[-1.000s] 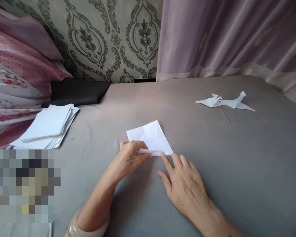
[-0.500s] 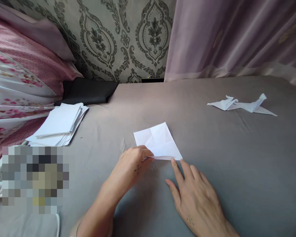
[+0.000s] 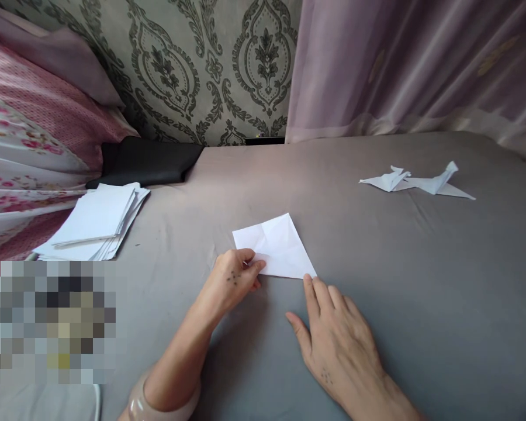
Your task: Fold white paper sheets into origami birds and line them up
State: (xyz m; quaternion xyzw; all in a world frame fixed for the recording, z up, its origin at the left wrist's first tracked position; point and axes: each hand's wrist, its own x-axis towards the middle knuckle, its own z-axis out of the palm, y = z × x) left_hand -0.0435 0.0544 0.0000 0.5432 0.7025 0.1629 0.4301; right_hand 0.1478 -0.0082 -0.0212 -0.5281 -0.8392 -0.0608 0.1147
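A creased sheet of white paper [image 3: 278,248] lies folded on the grey cloth, its pointed corner away from me. My left hand [image 3: 234,278] pinches the near left edge between thumb and fingers, with a bracelet [image 3: 158,406] on that forearm. At the near right corner, the fingertips of my right hand [image 3: 342,333] rest on the paper's edge. The right fingers are stretched out and the thumb stands apart on the cloth.
A stack of white paper sheets [image 3: 94,219] lies at the left, with a black folded item [image 3: 149,161] behind it. Folded white paper figures [image 3: 416,182] lie at the back right. A blurred patch [image 3: 70,321] hides something near left, beside a white cable [image 3: 97,400]. Curtains [image 3: 355,70] hang behind.
The narrow strip along the paper's near edge, turned up before, now shows flat. My left thumb has come on top of the edge. The whole view has shifted slightly.
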